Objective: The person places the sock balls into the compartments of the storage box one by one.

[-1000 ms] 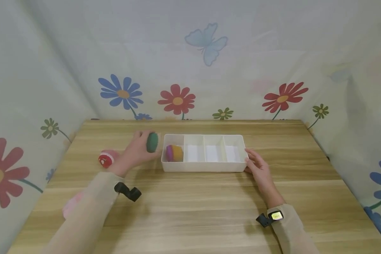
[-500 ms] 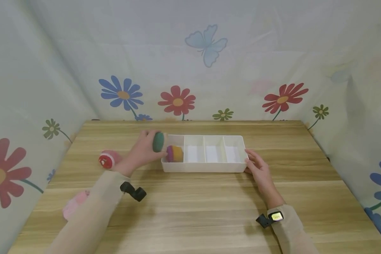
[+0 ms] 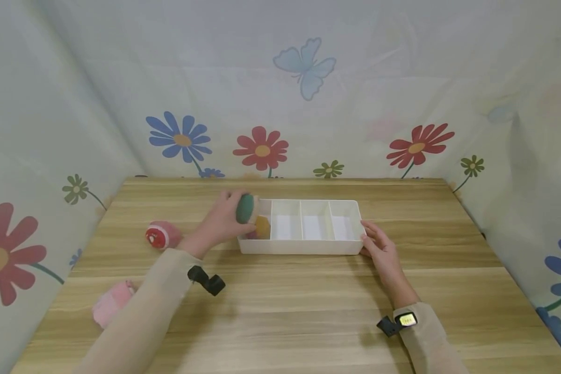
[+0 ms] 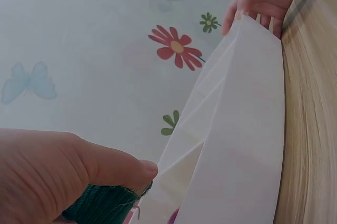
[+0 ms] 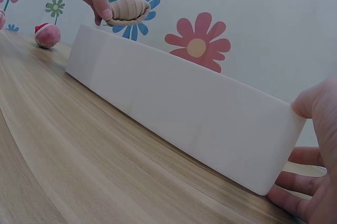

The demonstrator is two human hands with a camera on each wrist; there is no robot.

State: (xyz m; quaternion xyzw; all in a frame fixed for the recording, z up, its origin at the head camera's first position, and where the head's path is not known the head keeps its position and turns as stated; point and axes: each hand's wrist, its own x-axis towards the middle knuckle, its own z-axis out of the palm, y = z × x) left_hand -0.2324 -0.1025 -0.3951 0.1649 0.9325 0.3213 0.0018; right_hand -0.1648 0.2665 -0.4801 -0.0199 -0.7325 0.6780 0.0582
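Observation:
My left hand [image 3: 222, 219] pinches a rolled-up sock [image 3: 244, 209], green with a ribbed beige part, over the leftmost compartment of a white divided box [image 3: 299, 247]. In the right wrist view that sock [image 5: 129, 11] hangs just above the box rim, thumb on the near side. An orange and purple rolled sock [image 3: 262, 227] lies in the same compartment, partly hidden by my left hand. At the box's right end my right hand [image 3: 384, 258] grips the wall, thumb at the top rim and fingers around the outer side.
To the left on the wooden table [image 3: 299, 322] lie a pink rolled sock with a red and white patch [image 3: 162, 235] and, closer in, a pale pink rolled sock [image 3: 113, 303] beside my left sleeve. A flowered curtain [image 3: 355, 104] stands behind the table.
My left hand has carried the green and beige sock rightward, from beside the box to over its leftmost compartment. The right hand and box have stayed in place.

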